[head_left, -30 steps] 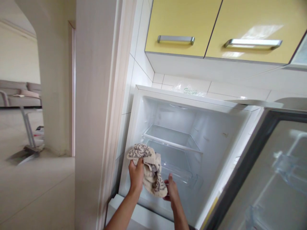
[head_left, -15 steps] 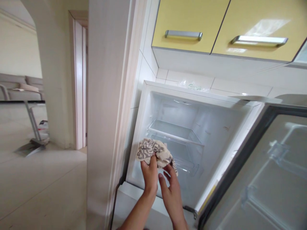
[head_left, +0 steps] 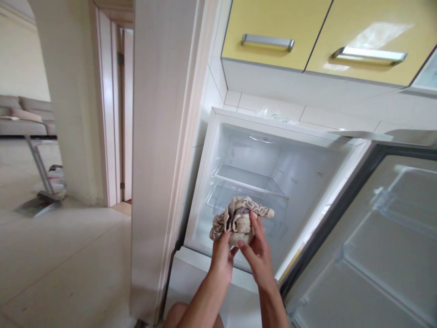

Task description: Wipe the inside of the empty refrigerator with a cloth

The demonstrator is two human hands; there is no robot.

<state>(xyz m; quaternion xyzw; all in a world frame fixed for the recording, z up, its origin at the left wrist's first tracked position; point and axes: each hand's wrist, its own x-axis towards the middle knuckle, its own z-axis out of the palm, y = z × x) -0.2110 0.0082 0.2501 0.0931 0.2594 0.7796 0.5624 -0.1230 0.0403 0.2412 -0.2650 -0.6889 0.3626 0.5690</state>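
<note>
A crumpled cloth (head_left: 243, 223), cream with a dark grey pattern, is held between my two hands in front of the fridge. My left hand (head_left: 222, 255) grips its lower left side. On its right side, my right hand (head_left: 256, 248) has its fingers and thumb closed on the fabric. Behind the cloth stands the fridge (head_left: 293, 182), its door (head_left: 389, 228) swung wide to the right. Inside it, a glass shelf (head_left: 247, 177) shows above a clear drawer, which the cloth and hands partly hide.
Yellow cabinets (head_left: 273, 23) with metal handles hang above the fridge. A crumpled clear plastic bag (head_left: 278, 116) lies on the fridge top. A pale door frame (head_left: 164, 159) stands close on the left. Beyond it are a dustpan (head_left: 39, 202) on the floor and a sofa (head_left: 27, 116).
The cloth has moved right and been turned and bunched differently. My right hand, earlier looser at its edge, now grips its right side. The view has shifted slightly.
</note>
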